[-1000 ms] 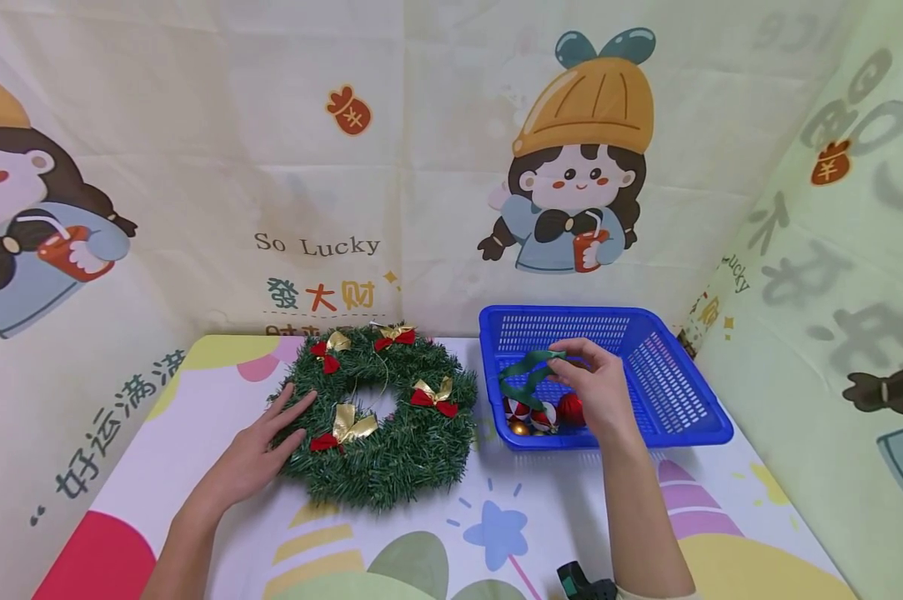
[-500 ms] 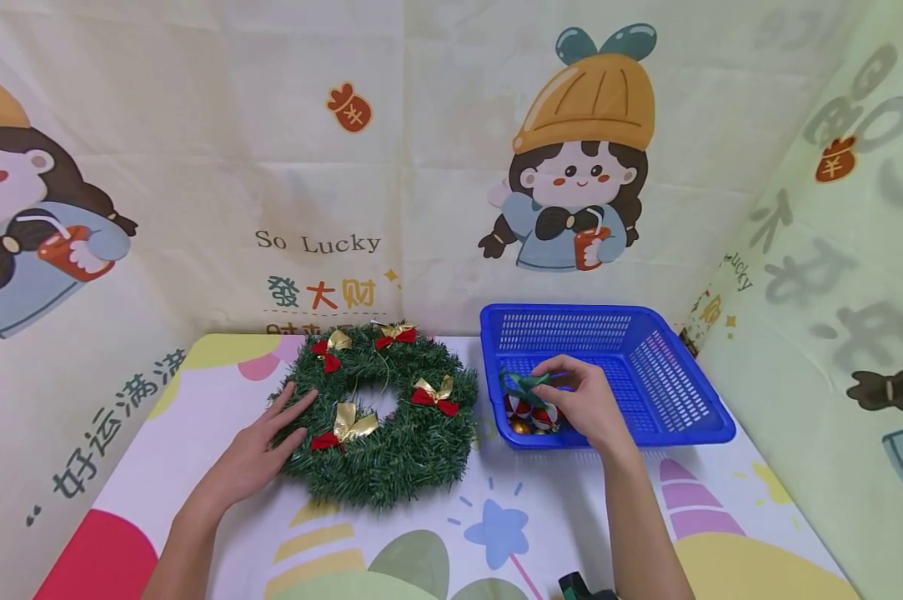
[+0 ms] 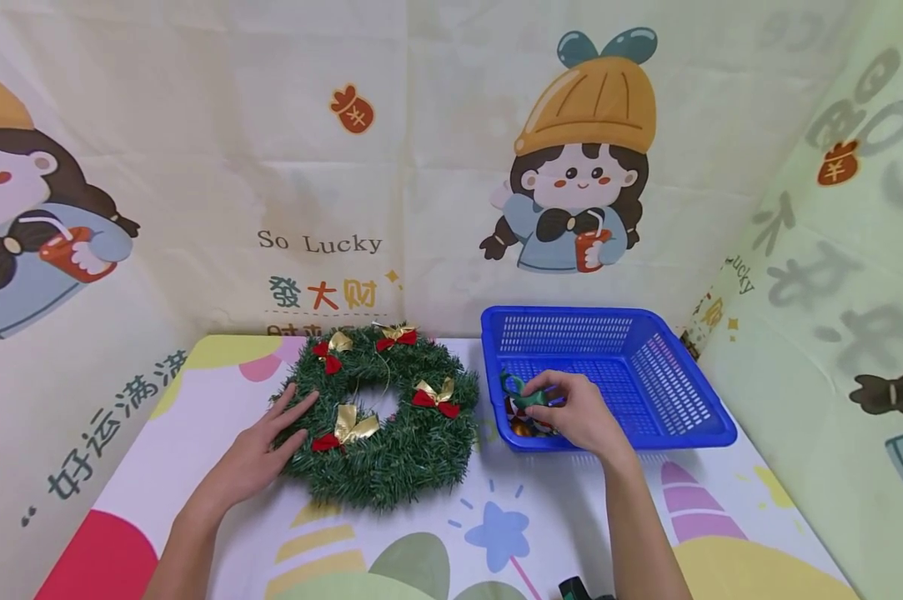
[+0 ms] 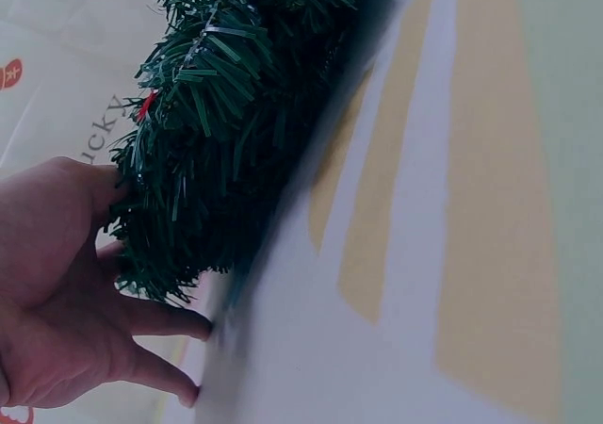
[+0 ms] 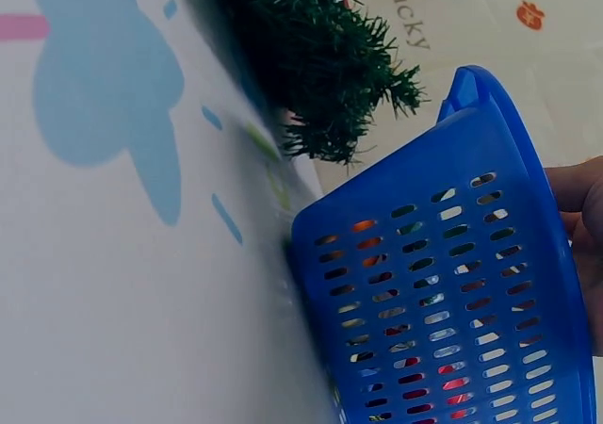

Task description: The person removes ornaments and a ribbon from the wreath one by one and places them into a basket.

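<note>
My left hand point(image 3: 252, 458) rests with spread fingers against the left side of a green Christmas wreath point(image 3: 413, 458), which lies flat on the table. In the left wrist view, the hand point(image 4: 66, 292) touches the wreath's needles point(image 4: 198, 141), and two fingertips reach the tabletop. Red and gold bows point(image 3: 355, 425) decorate the wreath. Over the left part of a blue plastic basket point(image 3: 564, 311), my right hand point(image 3: 582, 417) pinches a green ribbon point(image 3: 528, 398). Below it lie Christmas balls, one of them gold point(image 3: 522, 428); the hand partly covers them.
The basket's slotted wall point(image 5: 443, 254) fills much of the right wrist view and hides most of that hand. A printed cloth wall point(image 3: 436, 208) stands behind the table, with others at both sides. A black and green object point(image 3: 574, 588) shows at the bottom edge.
My right hand has moved down and slightly left inside the basket with the green ribbon, which now hangs lower and more bunched over the balls. The left hand and wreath look unmoved.
</note>
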### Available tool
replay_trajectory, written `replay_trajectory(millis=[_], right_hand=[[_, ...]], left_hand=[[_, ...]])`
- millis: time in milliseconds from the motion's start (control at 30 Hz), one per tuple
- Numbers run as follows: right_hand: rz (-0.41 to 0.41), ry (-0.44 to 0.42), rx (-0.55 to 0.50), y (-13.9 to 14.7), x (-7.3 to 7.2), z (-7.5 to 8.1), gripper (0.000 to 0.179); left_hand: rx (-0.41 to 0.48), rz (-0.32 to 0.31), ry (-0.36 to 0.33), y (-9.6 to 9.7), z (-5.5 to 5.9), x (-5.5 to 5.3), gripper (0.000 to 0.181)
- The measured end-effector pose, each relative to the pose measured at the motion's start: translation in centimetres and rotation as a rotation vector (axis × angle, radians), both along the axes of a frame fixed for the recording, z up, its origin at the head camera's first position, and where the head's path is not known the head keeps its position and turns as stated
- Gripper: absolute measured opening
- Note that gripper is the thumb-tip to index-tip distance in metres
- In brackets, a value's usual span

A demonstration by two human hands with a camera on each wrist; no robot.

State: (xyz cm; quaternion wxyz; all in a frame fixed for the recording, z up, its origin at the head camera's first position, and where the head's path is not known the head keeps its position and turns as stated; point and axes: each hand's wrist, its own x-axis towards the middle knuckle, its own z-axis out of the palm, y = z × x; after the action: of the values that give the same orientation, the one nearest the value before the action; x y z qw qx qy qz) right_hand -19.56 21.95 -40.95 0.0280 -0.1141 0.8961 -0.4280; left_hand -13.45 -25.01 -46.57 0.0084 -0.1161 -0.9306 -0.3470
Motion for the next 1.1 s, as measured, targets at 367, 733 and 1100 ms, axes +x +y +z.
replay_trajectory(millis=[367, 733, 1100], right_hand=[[0.122, -0.016, 0.063, 0.11, 0.13, -0.35, 0.027], [0.099, 0.008, 0.052, -0.02, 0.09, -0.19, 0.027], [0.053, 0.052, 0.089, -0.21, 0.62, -0.07, 0.020]], left_hand=[[0.012, -0.005, -0.006, 0.20, -0.10, -0.10, 0.057], [0.007, -0.008, 0.002, 0.27, 0.02, -0.23, 0.057], [-0.023, -0.005, 0.018, 0.45, 0.12, -0.35, 0.057]])
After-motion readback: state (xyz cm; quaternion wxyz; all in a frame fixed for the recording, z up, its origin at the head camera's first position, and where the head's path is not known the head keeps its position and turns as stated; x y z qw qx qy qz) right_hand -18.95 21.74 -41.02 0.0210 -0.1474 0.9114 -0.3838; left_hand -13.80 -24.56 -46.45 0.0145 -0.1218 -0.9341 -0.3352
